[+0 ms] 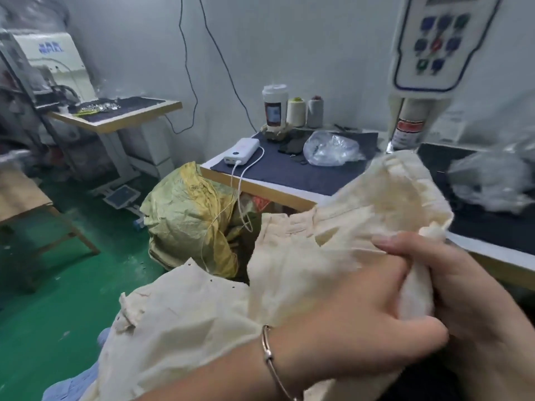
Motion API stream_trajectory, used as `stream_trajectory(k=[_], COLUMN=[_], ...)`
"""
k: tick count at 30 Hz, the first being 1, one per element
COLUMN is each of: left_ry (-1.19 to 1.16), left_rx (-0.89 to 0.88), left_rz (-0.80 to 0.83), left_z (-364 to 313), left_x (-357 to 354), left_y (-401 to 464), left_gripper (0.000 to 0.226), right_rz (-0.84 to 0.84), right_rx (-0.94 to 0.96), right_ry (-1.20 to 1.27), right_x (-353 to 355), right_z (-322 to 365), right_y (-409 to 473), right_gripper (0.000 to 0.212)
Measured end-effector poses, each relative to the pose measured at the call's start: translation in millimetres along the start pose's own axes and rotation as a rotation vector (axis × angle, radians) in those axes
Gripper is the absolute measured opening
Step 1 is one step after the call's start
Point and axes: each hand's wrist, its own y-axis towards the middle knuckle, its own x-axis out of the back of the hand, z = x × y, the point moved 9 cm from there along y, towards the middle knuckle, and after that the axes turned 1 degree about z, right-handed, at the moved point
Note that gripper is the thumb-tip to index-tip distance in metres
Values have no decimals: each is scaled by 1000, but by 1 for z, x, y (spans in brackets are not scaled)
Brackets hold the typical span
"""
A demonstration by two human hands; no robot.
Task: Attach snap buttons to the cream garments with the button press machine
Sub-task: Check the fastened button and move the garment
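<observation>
Cream garment (304, 256) bunched at centre, trailing toward 7 o'clock, beside the worktop (289, 175) and press (428, 53) at 1 o'clock; left hand (356, 328) and right hand (451, 273) both curled, gripping its gathered cloth at 4 o'clock

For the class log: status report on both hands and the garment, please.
Left hand and right hand both grip the cream garment. Garment off the table, short of the press head. Plastic bag beside it.

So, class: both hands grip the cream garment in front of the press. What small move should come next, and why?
Probably carry the cream garment onto the dark table under the press. The left hand and right hand hold it bunched, short of the machine.
</observation>
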Motion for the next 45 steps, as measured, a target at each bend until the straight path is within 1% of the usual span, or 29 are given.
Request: stream_trajectory(k=[2,3,4,5,7,9,10,12,14,16,17,18,20,22,23,24,25,26,27,28,30,31,32,34,35,37,40,43,45], left_ry=[36,29,30,52,189,272,264,276,276,144,56,-22,-108,-145,-165,-191,-231,-281,-330,-373,-417,-402,-372,-319,-299,-252,-205,-236,-275], left_rx=[-9,-36,-84,-169,-368,-425,-390,-202,-12,51,62,79,112,112,112,117,131,155,181,206,233,228,217,218,224,231,245,232,259], left_rz=[121,156,156,97,-195,-407,-411,-211,116,402,492,542,563,529,495,468,473,505,540,554,512,458,392,247,185,127,60,5,-54], left_z=[-6,-12,-19,-27,-40,-41,-36,-12,16,28,27,27,26,25,25,26,26,28,31,36,46,50,53,60,62,62,59,57,62], left_x=[-20,-23,-21,-11,28,64,72,60,21,-26,-45,-59,-80,-95,-99,-103,-109,-115,-121,-122,-111,-99,-83,-42,-22,14,61,101,131], left_y=[-2,-6,-10,-11,-12,-4,8,42,66,77,80,83,90,99,105,109,113,114,116,116,120,123,126,134,137,142,144,142,147], left_gripper=[70,74,66,49,22,16,24,55,77,75,71,68,74,75,74,71,65,57,49,42,30,26,25,27,31,37,24,34,31], right_rz=[-120,-158,-175,-170,-135,-90,-5,182,60,6,-11,-33,-37,-125,-135,-63,-59,118,196,69,-41,-15,-84,-267,-296,-342,-370,-356,-344], right_rx=[-81,-97,-95,-88,-63,-44,-27,33,97,182,206,205,91,4,62,136,120,92,75,188,310,252,169,178,182,161,122,14,-25], right_ry=[194,285,364,420,473,536,590,691,576,503,489,477,438,483,446,495,491,503,474,335,217,253,295,309,260,94,-126,-363,-510], right_x=[34,47,58,68,77,88,85,76,102,114,119,131,126,130,132,136,137,119,109,128,161,160,173,198,196,198,190,184,190], right_z=[-3,-2,0,0,1,0,6,23,34,57,68,71,73,64,74,79,80,80,78,84,82,75,64,58,59,60,62,57,61], right_y=[-11,-18,-25,-30,-39,-44,-45,-50,-52,-60,-64,-64,-64,-75,-76,-65,-59,-62,-59,-60,-54,-44,-37,-28,-23,-4,24,47,62], right_gripper=[45,48,54,60,71,96,98,75,71,69,62,52,41,48,53,59,68,70,70,66,57,52,49,41,37,35,32,13,24])
